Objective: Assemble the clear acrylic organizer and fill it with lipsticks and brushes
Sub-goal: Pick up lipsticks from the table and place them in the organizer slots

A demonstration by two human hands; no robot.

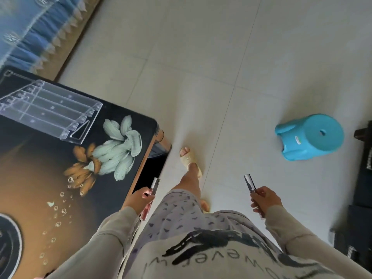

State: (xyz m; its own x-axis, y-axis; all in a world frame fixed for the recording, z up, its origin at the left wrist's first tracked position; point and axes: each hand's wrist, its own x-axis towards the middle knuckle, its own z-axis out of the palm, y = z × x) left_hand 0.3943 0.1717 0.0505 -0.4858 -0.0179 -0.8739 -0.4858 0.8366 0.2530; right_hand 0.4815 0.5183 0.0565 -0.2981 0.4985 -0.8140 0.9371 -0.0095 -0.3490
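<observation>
The clear acrylic organizer [50, 111] stands assembled near the far corner of the dark flower-patterned table [60, 188], its stepped rows holding nothing. My left hand [138, 200] is at the table's right edge, shut on a lipstick tube [155, 185] with a silvery cap and a pinkish lower end. My right hand [265, 200] hangs over the floor to the right of my body, shut on another silvery lipstick tube [250, 183]. Both hands are well away from the organizer.
A turquoise plastic stool [310, 136] stands on the pale tiled floor [201, 67] to the right. A blue fringed cover [30, 31] lies at the upper left. Dark furniture [362, 198] lines the right edge. My slippered foot [190, 162] is beside the table corner.
</observation>
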